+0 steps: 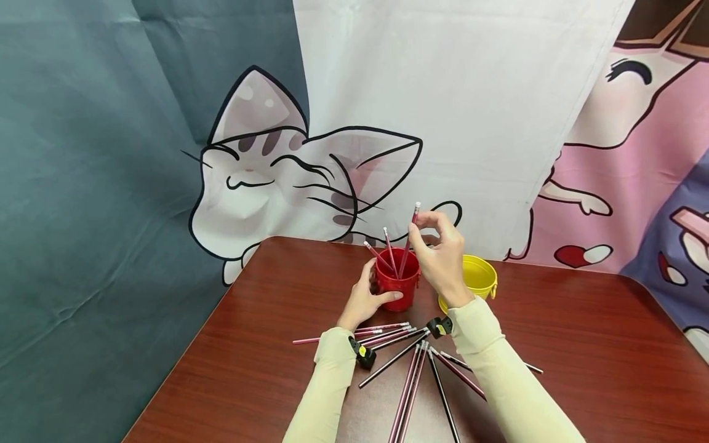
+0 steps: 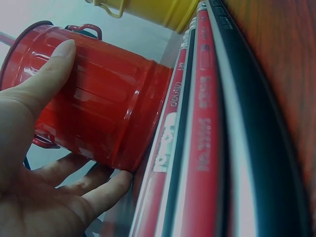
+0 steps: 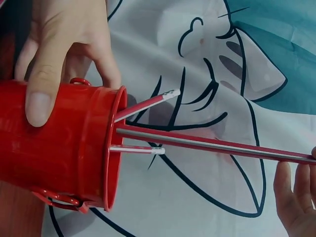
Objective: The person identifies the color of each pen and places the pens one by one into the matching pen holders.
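Observation:
A red bucket (image 1: pixel 400 294) stands on the table, and my left hand (image 1: pixel 365 299) grips its side with the thumb across the front and the fingers curled round the far side. Two red pencils lean inside it, their white eraser ends above the rim; one is the short-looking pencil (image 3: pixel 148 105). Over the bucket my right hand (image 1: pixel 441 249) pinches a red pencil (image 3: pixel 212 143) near its eraser end. That pencil's lower part is inside the bucket, its tip hidden by the wall.
A yellow bucket (image 1: pixel 480 275) stands just right of the red one, partly behind my right wrist. Several red and black pencils (image 1: pixel 410 394) lie fanned out on the brown table (image 1: pixel 249 344) in front. Behind the table hangs a cartoon cloth (image 1: pixel 471 123).

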{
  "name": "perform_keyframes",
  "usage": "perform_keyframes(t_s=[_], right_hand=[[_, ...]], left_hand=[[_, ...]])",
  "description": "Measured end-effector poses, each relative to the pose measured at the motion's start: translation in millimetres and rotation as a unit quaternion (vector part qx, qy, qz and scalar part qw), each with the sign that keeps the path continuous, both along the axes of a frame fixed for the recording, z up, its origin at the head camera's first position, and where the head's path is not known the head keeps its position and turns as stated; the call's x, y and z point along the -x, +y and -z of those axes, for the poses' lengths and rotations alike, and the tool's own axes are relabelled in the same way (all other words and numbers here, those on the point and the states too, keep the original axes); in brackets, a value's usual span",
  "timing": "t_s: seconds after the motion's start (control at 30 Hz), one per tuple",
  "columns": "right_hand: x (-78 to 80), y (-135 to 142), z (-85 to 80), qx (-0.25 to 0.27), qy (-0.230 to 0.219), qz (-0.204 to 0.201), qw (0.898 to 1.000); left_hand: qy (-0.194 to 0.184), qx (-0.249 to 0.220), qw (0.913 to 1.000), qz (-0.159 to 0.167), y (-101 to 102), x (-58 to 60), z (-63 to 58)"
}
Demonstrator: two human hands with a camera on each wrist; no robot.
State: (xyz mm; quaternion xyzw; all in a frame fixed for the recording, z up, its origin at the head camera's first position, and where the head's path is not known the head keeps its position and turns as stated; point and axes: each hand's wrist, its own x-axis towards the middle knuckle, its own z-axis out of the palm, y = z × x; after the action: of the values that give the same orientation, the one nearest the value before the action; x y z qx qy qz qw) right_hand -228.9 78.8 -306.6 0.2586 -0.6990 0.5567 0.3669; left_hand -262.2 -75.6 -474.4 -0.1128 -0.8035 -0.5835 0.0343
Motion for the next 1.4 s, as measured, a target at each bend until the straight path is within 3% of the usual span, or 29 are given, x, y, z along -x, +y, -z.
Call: perform_keyframes(t_s=[0.2, 0.4, 0.5, 0.7, 0.77, 0.87, 1.1, 1.4], right_hand=[[-2.1, -3.8, 3.3, -0.018, -0.007, 0.003, 1.000], [-0.8, -4.5, 17.9, -0.047, -0.025, 0.002, 0.999], [3.2, -2.6, 32.9, -0.060, -0.039, 0.007, 0.997], [21.5, 3.2, 76.2, -0.065, -0.075, 0.006, 0.995], [23.0, 3.3, 83.6, -0.068, -0.081, 0.008, 0.994], [23.6, 3.1, 91.3, -0.079, -0.084, 0.014, 0.993], [24.2, 2.3, 99.7, -0.093, -0.093, 0.012, 0.991], [21.6, 1.9, 102.1, -0.083, -0.140, -0.014, 0.987]], left_hand=[[-0.008, 0.000, 1.0000, 0.000, 0.0, 0.2, 0.8], [-0.006, 0.001, 1.0000, -0.001, 0.3, 0.9, -0.2], [0.001, 0.000, 1.0000, 0.003, 0.8, -1.2, -3.8], [-0.002, -0.010, 0.9998, 0.016, 1.0, -16.4, -29.8], [-0.003, -0.009, 0.9998, 0.018, 0.8, -18.2, -33.8], [0.002, -0.008, 0.9998, 0.018, 0.5, -14.6, -29.7], [0.008, 0.013, 0.9999, 0.001, 0.2, 0.9, -3.4], [0.006, 0.014, 0.9999, -0.002, -0.6, -0.4, -1.1]])
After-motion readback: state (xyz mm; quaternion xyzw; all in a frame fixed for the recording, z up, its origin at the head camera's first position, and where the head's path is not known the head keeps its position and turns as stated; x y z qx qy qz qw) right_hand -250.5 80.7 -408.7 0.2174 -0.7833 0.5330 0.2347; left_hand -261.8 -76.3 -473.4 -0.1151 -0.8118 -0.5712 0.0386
